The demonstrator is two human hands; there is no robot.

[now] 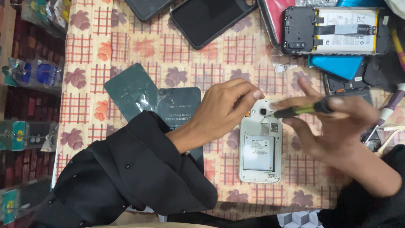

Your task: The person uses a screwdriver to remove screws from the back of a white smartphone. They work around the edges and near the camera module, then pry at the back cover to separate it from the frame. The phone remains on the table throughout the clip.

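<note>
- Phone (260, 147), white, back cover off, lies face down on the surface (126, 42), which is covered by a checked cloth with a leaf print; its top end points away from the person.
- Battery bay of the phone holds a grey battery; card slots and the camera opening sit just above it.
- Left hand (223, 110): fingers curled together, fingertips resting on the top-left edge of the phone near the camera opening, steadying it. Not clamped around anything.
- Right hand (337, 126): closed on a screwdriver (301, 109) with a black and yellow-green handle; the thin tip points left and meets the phone's top end beside the camera opening. Hand is motion-blurred.
- Both forearms wear black sleeves.
- Two dark green screen-protector packets (130, 90) lie left of the phone, partly under the left forearm.
- Far edge of the surface: a dark phone case (206, 19), and an opened phone (333, 30) showing a white battery and black board, well apart from the white phone.
- Blue flat part (335, 66) lies just below the opened phone.
</note>
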